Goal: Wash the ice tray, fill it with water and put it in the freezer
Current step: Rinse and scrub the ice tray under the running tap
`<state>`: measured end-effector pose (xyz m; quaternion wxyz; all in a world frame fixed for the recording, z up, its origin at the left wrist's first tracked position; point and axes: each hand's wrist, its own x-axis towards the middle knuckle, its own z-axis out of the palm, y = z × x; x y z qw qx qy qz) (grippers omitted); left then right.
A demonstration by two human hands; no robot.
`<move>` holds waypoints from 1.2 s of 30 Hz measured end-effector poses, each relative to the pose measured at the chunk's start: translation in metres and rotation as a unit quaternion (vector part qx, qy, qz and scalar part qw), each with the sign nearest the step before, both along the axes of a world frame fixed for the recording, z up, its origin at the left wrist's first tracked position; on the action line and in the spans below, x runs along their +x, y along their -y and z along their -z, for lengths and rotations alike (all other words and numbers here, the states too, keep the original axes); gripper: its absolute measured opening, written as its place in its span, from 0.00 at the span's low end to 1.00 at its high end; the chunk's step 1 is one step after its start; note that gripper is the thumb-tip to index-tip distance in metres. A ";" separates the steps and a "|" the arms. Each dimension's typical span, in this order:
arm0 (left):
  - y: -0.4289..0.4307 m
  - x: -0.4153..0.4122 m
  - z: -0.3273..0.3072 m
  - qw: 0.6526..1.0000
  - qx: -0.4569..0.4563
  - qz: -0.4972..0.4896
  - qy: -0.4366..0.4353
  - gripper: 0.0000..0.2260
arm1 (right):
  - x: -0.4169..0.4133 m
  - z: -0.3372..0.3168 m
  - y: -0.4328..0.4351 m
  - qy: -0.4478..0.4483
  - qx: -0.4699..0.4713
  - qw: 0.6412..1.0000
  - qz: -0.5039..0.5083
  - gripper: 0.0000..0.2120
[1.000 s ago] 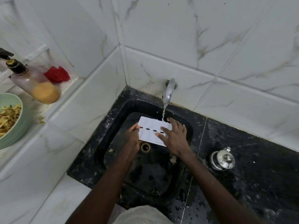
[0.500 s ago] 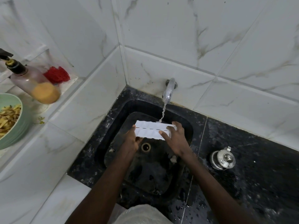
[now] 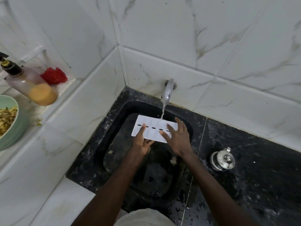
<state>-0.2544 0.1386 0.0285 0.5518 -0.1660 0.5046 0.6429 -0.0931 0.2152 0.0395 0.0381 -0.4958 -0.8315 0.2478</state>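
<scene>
A white ice tray (image 3: 151, 124) with a row of dark oval holes is held flat over the black sink (image 3: 114, 128), under the running tap (image 3: 168, 89). The water stream lands on the tray's far edge. My left hand (image 3: 141, 142) grips the tray's near left side, thumb on top and fingers beneath. My right hand (image 3: 177, 137) lies spread over the tray's right end, fingers on its top face.
A small steel lidded pot (image 3: 222, 160) stands on the wet black counter right of the sink. On the left ledge are a soap pump bottle (image 3: 31, 84), a red scrubber (image 3: 54, 75) and a green bowl (image 3: 14, 128) of peels. White tiled walls enclose the corner.
The tray was tipped on edge half a second ago; now it lies flat again with its holed face up. Both hands stayed on it under the stream.
</scene>
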 end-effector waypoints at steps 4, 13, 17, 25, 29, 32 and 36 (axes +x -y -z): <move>0.003 -0.008 0.008 1.000 0.007 -0.009 -0.021 0.14 | 0.003 -0.001 -0.002 0.000 0.050 0.998 -0.043 0.33; 0.006 -0.010 0.002 0.999 0.022 -0.020 -0.037 0.21 | -0.005 -0.004 0.003 0.001 -0.007 0.999 -0.036 0.33; 0.010 -0.013 0.006 0.999 0.013 -0.024 -0.030 0.22 | 0.007 -0.002 -0.004 0.008 0.057 0.998 -0.023 0.30; 0.016 -0.018 0.015 0.999 0.011 -0.032 -0.026 0.16 | 0.005 -0.004 0.000 -0.016 0.015 0.999 -0.048 0.31; 0.018 -0.023 0.016 0.999 0.021 -0.034 -0.029 0.12 | 0.013 -0.005 0.000 -0.057 0.042 0.997 0.029 0.29; 0.017 -0.018 0.018 0.999 0.016 -0.026 -0.028 0.09 | 0.008 -0.003 0.004 -0.034 0.025 0.999 0.011 0.31; 0.018 -0.021 0.018 0.998 0.024 -0.024 -0.046 0.09 | 0.012 -0.001 0.008 -0.039 0.021 0.998 -0.033 0.29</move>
